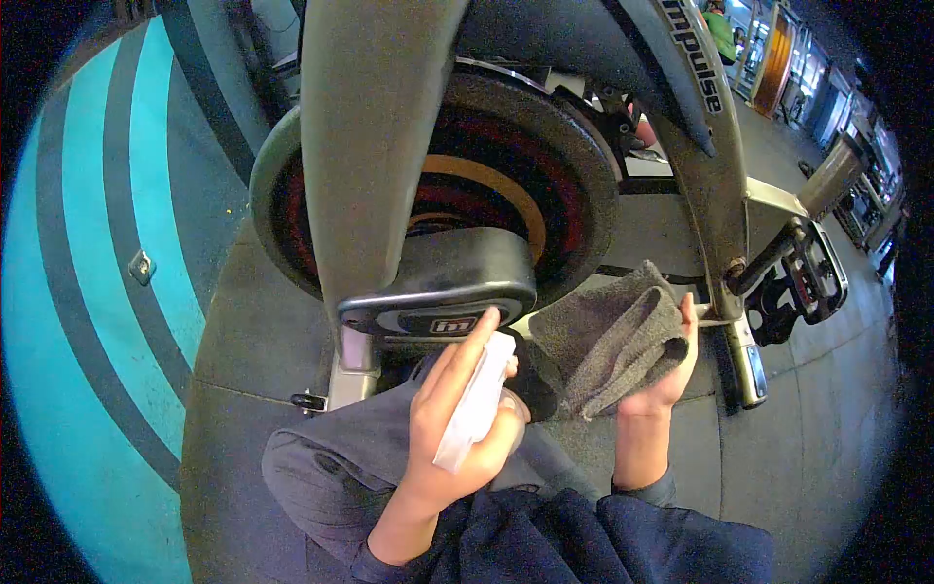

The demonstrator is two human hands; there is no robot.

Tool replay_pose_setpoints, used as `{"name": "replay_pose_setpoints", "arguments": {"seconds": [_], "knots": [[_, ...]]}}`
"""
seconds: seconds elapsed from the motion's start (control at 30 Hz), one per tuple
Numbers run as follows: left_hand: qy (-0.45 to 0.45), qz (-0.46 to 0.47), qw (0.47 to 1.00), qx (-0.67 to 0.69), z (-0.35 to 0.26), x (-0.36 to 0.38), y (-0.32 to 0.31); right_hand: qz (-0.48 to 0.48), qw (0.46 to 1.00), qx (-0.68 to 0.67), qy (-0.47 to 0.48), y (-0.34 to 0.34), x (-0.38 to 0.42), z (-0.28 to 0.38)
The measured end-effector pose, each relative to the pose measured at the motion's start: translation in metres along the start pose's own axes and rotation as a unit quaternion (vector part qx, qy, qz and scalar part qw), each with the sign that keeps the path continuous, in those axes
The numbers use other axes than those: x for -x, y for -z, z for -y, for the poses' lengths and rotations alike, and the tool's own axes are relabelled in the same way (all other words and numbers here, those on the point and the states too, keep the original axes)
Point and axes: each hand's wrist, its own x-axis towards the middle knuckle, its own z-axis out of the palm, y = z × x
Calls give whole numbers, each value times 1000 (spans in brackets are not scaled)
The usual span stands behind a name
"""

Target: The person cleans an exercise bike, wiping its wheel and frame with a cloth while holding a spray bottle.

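Observation:
My left hand (457, 419) is closed around a white spray bottle (474, 409), seen from above with its lower part hidden. The index finger stretches along the bottle's side, close to the black cover (452, 263) on the exercise bike. A grey cloth (613, 341), folded and rumpled, hangs in my right hand (671, 370), whose fingers are behind its right edge. Just beyond both hands stands the bike's frame (375, 127), with a large dark flywheel (574, 175) behind it.
A pedal (815, 273) juts out at the right of the bike. The slanted beam (696, 88) bears the word "impulse". Turquoise and dark stripes (88, 321) cover the surface at left. Dark floor tiles (808, 419) lie at right; a person in green (718, 34) is far off.

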Motion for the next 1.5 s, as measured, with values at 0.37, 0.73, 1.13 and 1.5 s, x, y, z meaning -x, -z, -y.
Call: {"name": "replay_pose_setpoints", "arguments": {"seconds": [0.37, 0.73, 1.13, 1.5], "knots": [[71, -32, 990, -119, 23, 0, 4, -44, 999, 5, 25, 5, 5, -9], [27, -38, 985, -164, 25, -1, 9, 131, 686, 542, 468, -52, -33, -49], [106, -65, 991, -44, 59, 26, 24, 386, 456, 777, 199, -56, -63, -82], [112, -78, 989, -49, 67, 27, 25, 419, 431, 780, 174, -75, -90, -115]]}}
